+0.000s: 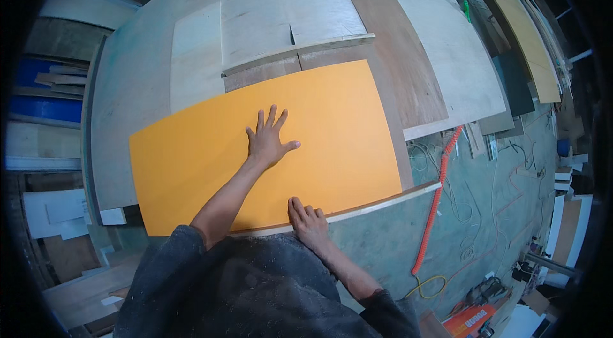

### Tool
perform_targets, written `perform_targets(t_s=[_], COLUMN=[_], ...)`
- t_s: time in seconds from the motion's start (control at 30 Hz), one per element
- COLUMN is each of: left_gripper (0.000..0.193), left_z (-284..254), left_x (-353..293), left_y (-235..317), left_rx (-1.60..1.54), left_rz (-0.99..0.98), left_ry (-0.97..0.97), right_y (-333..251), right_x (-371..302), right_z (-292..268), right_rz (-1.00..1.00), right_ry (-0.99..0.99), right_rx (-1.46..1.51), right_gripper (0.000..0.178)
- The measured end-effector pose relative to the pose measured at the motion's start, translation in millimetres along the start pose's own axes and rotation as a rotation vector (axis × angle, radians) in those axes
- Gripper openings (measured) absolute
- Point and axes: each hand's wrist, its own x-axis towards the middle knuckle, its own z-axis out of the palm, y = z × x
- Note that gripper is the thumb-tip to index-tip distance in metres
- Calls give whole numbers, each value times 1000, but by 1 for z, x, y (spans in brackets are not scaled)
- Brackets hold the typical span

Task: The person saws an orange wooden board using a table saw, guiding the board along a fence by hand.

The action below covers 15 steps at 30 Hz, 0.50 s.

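A large orange laminate sheet (332, 127) lies flat on a plywood board whose pale near edge (383, 202) shows under it. My left hand (268, 140) rests flat on the middle of the orange sheet, fingers spread. My right hand (308, 222) sits at the sheet's near edge, fingers curled over the edge of sheet and board. Neither hand lifts anything.
The sheet lies on a big worktable (134, 95) stacked with pale plywood panels (255, 25) and a brown board (396, 51). An orange coiled hose (434, 210) and cables run over the green floor at the right. Boards are stacked at the left and far right.
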Motion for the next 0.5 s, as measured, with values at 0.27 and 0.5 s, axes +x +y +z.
perform_targets(t_s=[0.27,0.5], left_gripper=[109,106], left_z=[-16,-71], left_x=[44,148], left_y=[-7,-39], left_rx=[2,31], left_rz=[-9,-15], left_ry=[2,37], right_y=[21,49], right_x=[43,165], right_z=[6,18], right_rz=[-48,-51], right_ry=[-51,-42], right_rx=[101,114], right_gripper=[97,99])
